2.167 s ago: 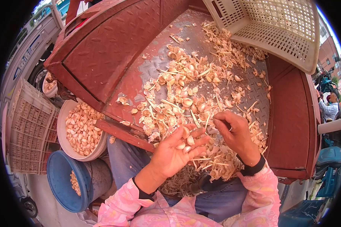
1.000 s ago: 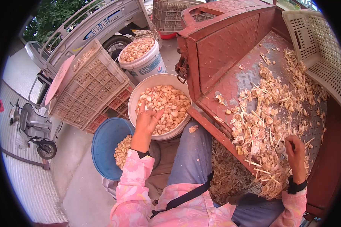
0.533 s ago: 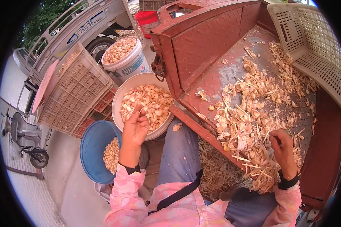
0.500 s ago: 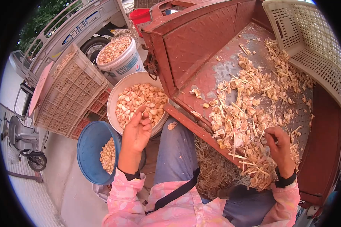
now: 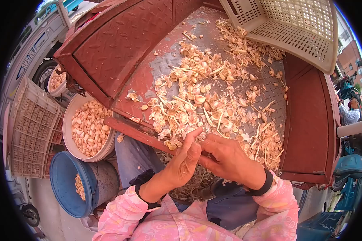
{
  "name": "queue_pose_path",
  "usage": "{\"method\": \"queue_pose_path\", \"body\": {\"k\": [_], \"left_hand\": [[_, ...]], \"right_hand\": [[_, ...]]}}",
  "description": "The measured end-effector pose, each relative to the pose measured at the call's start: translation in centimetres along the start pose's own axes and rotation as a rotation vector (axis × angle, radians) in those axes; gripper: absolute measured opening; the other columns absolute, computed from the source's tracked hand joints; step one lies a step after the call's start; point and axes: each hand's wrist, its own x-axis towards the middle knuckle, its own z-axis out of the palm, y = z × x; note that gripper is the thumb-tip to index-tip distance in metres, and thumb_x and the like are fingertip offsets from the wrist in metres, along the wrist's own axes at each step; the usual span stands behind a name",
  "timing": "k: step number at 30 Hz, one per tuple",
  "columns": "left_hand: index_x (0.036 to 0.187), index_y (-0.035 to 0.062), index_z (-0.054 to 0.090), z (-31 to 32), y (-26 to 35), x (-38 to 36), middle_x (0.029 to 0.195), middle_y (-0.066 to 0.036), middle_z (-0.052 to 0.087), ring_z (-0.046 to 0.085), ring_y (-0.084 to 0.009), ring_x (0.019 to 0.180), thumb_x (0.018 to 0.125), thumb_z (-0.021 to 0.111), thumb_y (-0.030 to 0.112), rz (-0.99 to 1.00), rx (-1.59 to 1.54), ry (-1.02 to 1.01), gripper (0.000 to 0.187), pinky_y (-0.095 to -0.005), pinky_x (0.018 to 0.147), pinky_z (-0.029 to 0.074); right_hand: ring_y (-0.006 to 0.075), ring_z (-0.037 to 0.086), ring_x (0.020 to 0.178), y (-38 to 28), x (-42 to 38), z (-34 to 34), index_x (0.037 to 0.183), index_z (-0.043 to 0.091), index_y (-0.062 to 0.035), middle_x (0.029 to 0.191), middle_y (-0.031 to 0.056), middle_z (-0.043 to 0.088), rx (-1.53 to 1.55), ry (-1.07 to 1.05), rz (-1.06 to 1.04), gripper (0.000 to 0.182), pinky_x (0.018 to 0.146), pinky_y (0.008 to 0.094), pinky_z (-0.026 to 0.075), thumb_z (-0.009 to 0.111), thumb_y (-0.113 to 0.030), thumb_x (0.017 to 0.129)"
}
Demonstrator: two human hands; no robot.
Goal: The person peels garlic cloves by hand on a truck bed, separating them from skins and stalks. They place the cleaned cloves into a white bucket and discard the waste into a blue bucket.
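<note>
My left hand [image 5: 184, 162] and my right hand [image 5: 225, 156] meet at the front edge of the red metal truck bed [image 5: 128, 129]. The fingers of both are bent together, and whatever they may hold is hidden between them. Just beyond them, garlic cloves, skins and stalks [image 5: 201, 98] lie spread over the bed. A white bucket [image 5: 69, 132] full of cloves stands to the left. Below it, a blue bucket [image 5: 60, 193] has some cloves at its bottom.
An off-white perforated crate [image 5: 297, 34] rests tilted at the bed's far right. Stacked crates [image 5: 34, 132] and another clove bucket [image 5: 57, 82] stand left. A person [image 5: 350, 112] is far right, near a teal vehicle [image 5: 350, 166].
The view has turned to the right. My left hand has left the white bucket's area and come together with my right hand at the bed's edge.
</note>
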Motion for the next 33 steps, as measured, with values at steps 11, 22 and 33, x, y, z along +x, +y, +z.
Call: {"method": "queue_pose_path", "body": {"k": [11,22,33], "left_hand": [[0.119,-0.0024,0.043,-0.3,-0.5,0.9,0.095,-0.007,0.058,0.054,-0.0085,0.083,0.088,0.021,0.070,0.114,0.185,0.036,0.081,-0.0226,0.073,0.044],[0.112,-0.0016,0.056,-22.0,3.1,-7.7,0.074,0.000,0.049,0.045,-0.0076,0.065,0.098,0.037,0.044,-0.012,0.692,0.963,0.051,-0.0208,0.059,0.038],[0.130,0.0004,0.045,-4.7,4.1,-0.2,0.108,-0.010,0.060,0.060,-0.0137,0.089,0.094,0.054,0.017,0.197,0.282,0.340,0.041,-0.0261,0.078,0.048]], "right_hand": [[0.0268,0.059,0.061,-0.7,-0.5,1.4,0.091,0.052,-0.0019,0.080,0.0089,0.052,-0.499,0.010,-0.184,0.018,0.048,0.0363,0.047,0.062,-0.010,0.078],[0.0363,0.057,0.079,14.5,-0.1,-5.2,0.096,0.057,-0.0039,0.086,0.0160,0.055,-0.393,0.469,0.249,0.015,0.066,0.0442,0.047,0.059,-0.007,0.081],[0.0363,0.057,0.079,10.9,-0.2,-3.6,0.097,0.055,-0.0024,0.083,0.0152,0.055,-0.169,0.275,0.000,0.018,0.067,0.0445,0.046,0.060,-0.008,0.080]]}}
